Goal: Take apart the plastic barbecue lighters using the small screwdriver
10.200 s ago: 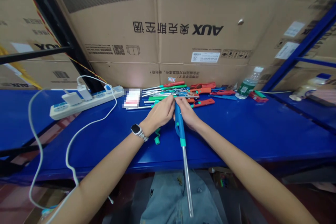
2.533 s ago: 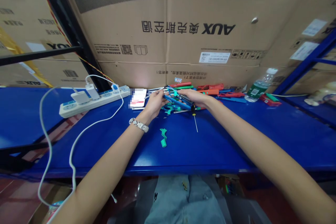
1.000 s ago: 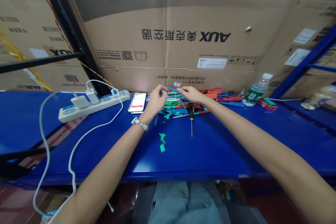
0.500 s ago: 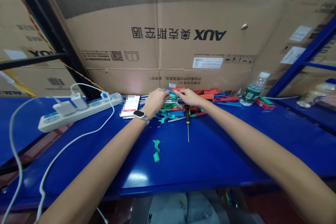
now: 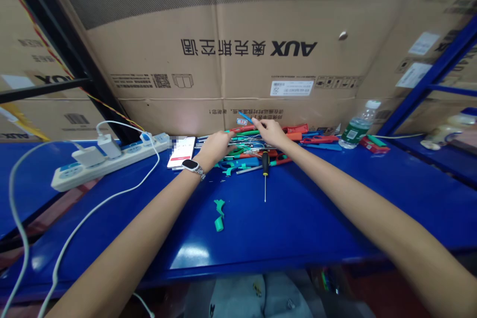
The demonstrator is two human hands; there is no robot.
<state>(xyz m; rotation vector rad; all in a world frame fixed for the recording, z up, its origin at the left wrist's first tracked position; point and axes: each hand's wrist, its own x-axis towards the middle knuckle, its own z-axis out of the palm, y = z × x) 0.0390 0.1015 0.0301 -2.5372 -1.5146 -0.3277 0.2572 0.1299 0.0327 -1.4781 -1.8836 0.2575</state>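
A thin blue strip-like piece [image 5: 246,118] sticks out up and to the left from the pinched fingers of my right hand [image 5: 271,131], above the back of the pile. My left hand [image 5: 215,148] is at the pile's left side, thumb and forefinger apart, and I see nothing held in it. The pile of tools and coloured parts [image 5: 246,161] has red, blue, green and orange pieces. A small white label [image 5: 242,121] shows beside the blue piece. In front of the pile lies a screwdriver [image 5: 265,164] with a black and yellow handle, its shaft toward me.
Curled green scraps [image 5: 219,223] lie on the blue table [image 5: 298,218]. A phone [image 5: 182,153] and a white power strip [image 5: 112,159] with plugs and cables are at left. A water bottle [image 5: 357,128] stands at right by a red box [image 5: 374,145]. Cardboard [image 5: 246,10] rises behind.
My hands have moved apart: the left drew back left and down off the blue piece. My right hand keeps the piece, now tilted upward. The view shifted slightly.
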